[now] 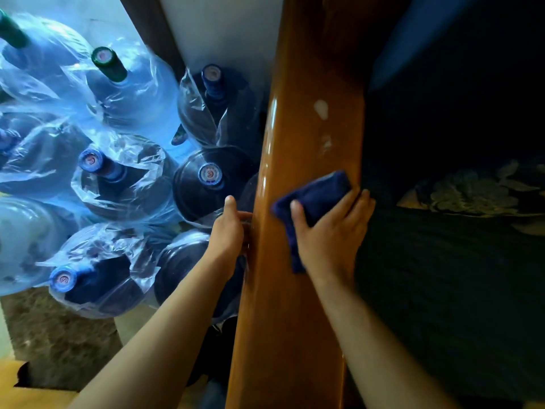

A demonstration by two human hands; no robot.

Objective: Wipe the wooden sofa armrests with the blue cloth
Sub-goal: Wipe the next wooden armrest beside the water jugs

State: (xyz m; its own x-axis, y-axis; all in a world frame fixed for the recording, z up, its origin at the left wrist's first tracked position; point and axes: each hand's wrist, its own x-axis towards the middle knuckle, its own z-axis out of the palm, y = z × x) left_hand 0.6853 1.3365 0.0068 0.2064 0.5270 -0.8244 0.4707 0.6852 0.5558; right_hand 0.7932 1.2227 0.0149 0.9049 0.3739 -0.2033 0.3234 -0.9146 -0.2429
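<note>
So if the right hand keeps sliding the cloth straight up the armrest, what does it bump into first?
Probably the whitish smudge on the wooden armrest, ahead of the right hand and blue cloth.
</note>
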